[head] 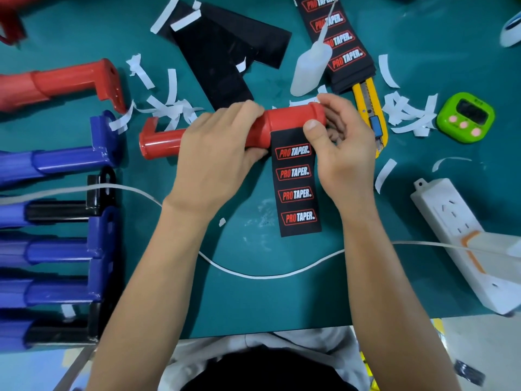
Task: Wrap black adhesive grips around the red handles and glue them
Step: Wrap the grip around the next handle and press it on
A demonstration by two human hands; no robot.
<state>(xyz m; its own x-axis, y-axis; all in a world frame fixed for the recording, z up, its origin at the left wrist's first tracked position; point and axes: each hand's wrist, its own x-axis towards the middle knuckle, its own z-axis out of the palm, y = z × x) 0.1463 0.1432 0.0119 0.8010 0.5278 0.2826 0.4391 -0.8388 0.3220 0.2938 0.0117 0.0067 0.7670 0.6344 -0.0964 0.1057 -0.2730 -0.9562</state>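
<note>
Teal matting (253, 300) is crossed by the black grip strip (297, 187), laid flat toward 6 o'clock from the red handle (287, 119) at centre. Its top edge is pinched there under the thumb of the right hand (344, 145), while the handle is gripped by the left hand (214, 148). A skewed, creased wrap is risked, only one corner being held; the strip's underside and the handle's far side are hidden.
</note>
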